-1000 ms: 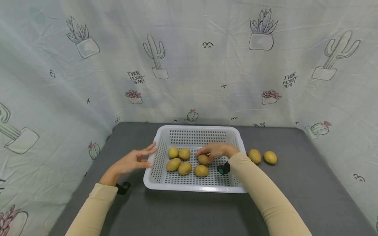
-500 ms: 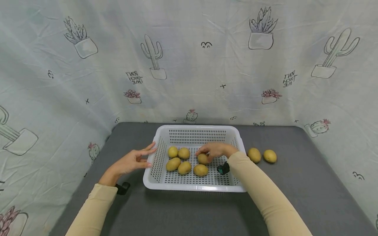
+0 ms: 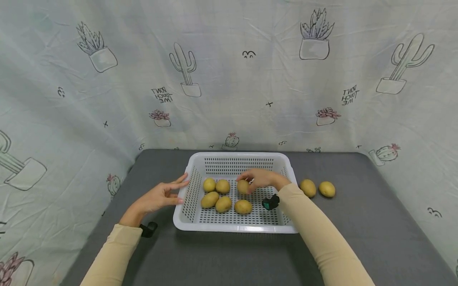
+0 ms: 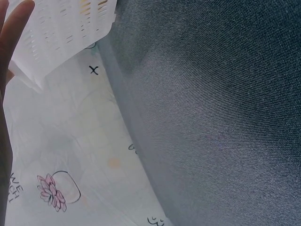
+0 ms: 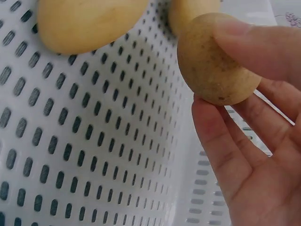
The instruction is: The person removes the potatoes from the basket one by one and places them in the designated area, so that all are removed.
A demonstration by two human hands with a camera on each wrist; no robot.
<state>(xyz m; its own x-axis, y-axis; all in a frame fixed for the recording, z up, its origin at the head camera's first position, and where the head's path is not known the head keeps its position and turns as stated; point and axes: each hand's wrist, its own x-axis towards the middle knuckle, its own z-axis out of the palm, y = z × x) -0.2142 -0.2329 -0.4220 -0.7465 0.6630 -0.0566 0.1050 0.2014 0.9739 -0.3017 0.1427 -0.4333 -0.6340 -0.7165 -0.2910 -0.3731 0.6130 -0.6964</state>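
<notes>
In the head view my right hand [image 3: 260,178] is inside a white perforated plastic basket [image 3: 236,228], pinching a potato [image 3: 242,187]. The right wrist view shows that potato [image 5: 211,61] between thumb and fingertips, just over the slotted floor. Several more potatoes lie in the basket, among them one nearer the front [image 3: 243,206] and a pair at the back left [image 3: 223,186]. At the basket's left rim, my left hand [image 3: 155,196] touches the side with spread, fairly straight fingers; its wrist view catches only part of the fingers [image 4: 16,26] against the wall.
Two potatoes lie on the grey table to the right of the basket, one closer [image 3: 308,188] and one farther out [image 3: 327,190]. A pale curtain [image 3: 229,79] printed with cacti hangs behind and along both sides of the table [image 3: 222,258].
My right hand has shifted slightly up and left with the pinched potato, widening the gap to the potato in front. The left hand keeps its place at the rim.
</notes>
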